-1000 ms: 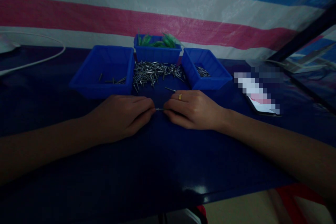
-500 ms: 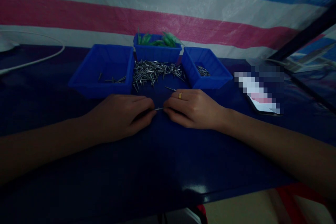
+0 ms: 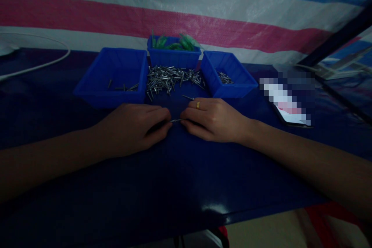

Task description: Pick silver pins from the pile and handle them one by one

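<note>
Between my two hands a thin metal pop rivet lies roughly level, just above the blue table. My left hand pinches one end of it between thumb and forefinger. At the other end, my right hand, with a gold ring on one finger, pinches it too. A second rivet sticks out by the right hand's far fingers; whether they touch it I cannot tell. Beyond the hands lies a loose pile of rivets.
A blue bin at left and another blue bin at right each hold some rivets. Behind the pile, a third bin contains green plastic bags. A phone lies at right, a white cable at far left.
Both hands keep their pinch on the rivet, almost unmoved. The whole view has shifted very slightly.
</note>
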`<control>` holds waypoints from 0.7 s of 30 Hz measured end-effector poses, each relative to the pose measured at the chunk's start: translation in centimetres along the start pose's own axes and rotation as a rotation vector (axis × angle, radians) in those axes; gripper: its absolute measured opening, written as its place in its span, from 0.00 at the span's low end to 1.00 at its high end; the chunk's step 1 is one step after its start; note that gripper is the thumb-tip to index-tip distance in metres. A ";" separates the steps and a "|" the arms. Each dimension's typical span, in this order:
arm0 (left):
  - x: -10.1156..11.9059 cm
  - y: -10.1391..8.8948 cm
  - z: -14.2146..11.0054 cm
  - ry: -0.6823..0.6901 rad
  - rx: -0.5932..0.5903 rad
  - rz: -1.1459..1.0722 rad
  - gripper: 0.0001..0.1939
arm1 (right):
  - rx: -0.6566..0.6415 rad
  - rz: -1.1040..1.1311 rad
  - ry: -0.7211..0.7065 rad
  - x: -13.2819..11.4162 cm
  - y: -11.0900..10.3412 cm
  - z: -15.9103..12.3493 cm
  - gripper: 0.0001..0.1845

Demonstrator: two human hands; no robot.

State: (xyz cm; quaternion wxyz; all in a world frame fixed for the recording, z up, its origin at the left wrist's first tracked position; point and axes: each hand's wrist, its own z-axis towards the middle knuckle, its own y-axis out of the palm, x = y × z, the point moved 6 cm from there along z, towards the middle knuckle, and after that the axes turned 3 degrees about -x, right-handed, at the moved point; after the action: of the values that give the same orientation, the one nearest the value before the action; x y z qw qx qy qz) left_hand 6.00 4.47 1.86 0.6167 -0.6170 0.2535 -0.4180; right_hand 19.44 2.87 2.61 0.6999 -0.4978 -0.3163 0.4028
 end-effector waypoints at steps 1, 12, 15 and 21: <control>0.0 0.0 0.0 0.000 -0.004 -0.004 0.15 | -0.005 0.004 -0.001 0.0 0.1 0.0 0.17; 0.0 0.1 0.1 -0.003 -0.027 -0.023 0.14 | -0.043 0.055 0.025 0.2 0.3 0.0 0.15; -0.1 0.2 0.1 -0.013 -0.043 -0.031 0.14 | -0.052 0.069 0.028 0.2 0.3 0.0 0.15; -0.1 0.1 0.0 0.002 -0.028 -0.037 0.14 | -0.041 0.078 0.024 0.1 0.1 0.1 0.15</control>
State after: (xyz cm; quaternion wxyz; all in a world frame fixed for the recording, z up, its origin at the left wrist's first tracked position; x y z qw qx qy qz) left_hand 6.03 4.53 1.76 0.5999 -0.6297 0.2487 -0.4263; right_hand 19.39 3.05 2.54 0.6772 -0.5286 -0.2965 0.4172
